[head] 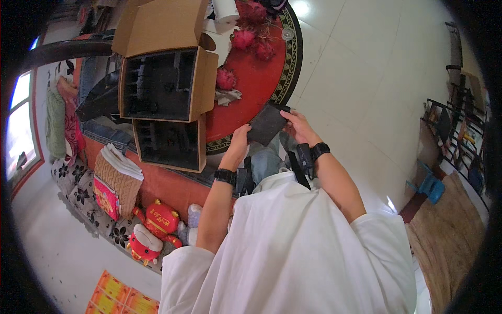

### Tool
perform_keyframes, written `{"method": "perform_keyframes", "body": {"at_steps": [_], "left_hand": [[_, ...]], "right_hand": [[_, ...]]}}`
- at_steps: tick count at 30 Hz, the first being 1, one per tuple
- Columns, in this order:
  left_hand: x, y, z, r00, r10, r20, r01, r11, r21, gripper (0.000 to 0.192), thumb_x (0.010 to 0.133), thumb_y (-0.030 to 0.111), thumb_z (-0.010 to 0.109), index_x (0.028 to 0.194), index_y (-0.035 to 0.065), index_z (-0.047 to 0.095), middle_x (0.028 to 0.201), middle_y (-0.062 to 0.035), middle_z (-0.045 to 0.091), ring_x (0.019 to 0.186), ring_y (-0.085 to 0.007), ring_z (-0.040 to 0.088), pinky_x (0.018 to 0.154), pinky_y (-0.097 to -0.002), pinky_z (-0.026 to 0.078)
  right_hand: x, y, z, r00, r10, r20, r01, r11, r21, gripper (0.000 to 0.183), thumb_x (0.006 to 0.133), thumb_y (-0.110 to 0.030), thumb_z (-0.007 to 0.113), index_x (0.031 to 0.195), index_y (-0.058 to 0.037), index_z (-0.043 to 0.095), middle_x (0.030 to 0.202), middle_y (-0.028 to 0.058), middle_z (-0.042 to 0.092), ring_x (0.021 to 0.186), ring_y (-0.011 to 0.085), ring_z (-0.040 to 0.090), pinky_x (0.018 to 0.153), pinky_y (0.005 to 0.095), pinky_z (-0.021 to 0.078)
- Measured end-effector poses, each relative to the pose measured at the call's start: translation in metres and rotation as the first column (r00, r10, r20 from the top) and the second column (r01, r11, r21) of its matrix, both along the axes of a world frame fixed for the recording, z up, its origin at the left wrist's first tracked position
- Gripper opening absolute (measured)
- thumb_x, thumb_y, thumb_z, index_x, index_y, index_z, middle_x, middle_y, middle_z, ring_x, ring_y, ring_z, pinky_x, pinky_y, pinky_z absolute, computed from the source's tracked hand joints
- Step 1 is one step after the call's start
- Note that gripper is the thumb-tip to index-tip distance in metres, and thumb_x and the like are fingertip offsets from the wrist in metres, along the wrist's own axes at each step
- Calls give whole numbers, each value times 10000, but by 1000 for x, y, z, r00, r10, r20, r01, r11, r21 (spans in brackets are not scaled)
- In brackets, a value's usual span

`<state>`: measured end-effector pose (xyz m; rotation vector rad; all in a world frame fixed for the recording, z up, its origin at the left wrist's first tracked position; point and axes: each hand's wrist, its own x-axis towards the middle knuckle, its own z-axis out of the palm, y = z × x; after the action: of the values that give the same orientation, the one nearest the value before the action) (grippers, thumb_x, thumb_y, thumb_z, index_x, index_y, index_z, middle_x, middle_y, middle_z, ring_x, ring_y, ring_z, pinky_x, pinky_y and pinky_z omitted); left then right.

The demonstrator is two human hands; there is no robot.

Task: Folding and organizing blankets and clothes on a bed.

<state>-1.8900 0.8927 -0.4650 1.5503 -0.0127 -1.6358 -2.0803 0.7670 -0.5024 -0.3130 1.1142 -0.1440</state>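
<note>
A flat, dark rectangular piece (pixel 268 124), perhaps foam or a pouch, is held between my two hands at the near edge of the round table. My left hand (pixel 238 143) grips its left corner, and my right hand (pixel 299 126) pinches its upper right corner. Both wrists wear black straps with devices. Left of my hands stands an open cardboard box (pixel 203 80) with a black, slotted foam insert (pixel 160 84). A second cardboard box (pixel 202 145) with a similar black insert lies just below it.
The red round table (pixel 251 84) bears dragon fruit (pixel 226 79), crumpled tissue (pixel 229 96), a paper roll (pixel 226 11) and a small clear cup (pixel 288 34). A wooden bench (pixel 172 192) at left holds folded cloth (pixel 121 184) and a red plush toy (pixel 145 243). A blue stool (pixel 431 188) stands at right.
</note>
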Motion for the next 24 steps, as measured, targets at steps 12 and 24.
{"method": "perform_keyframes", "body": {"at_steps": [12,24], "left_hand": [[3,11,-17,949,249,-191,-268,960,-79,386,879,177,611,1189,-7,471,1188,-85,525,1058,-188,525,885,-335,435],[14,-3,-43,862,148,485,-104,988,-117,453,873,168,628,1188,-103,450,1060,-166,605,915,-193,594,775,-288,479]], "right_hand": [[2,-3,-9,933,339,-118,-357,915,-190,480,834,-233,661,1185,62,518,940,87,611,799,175,612,677,278,506],[31,-9,-10,866,270,-422,-495,588,-640,423,870,-249,585,1154,56,511,990,152,627,787,207,628,675,332,500]]}}
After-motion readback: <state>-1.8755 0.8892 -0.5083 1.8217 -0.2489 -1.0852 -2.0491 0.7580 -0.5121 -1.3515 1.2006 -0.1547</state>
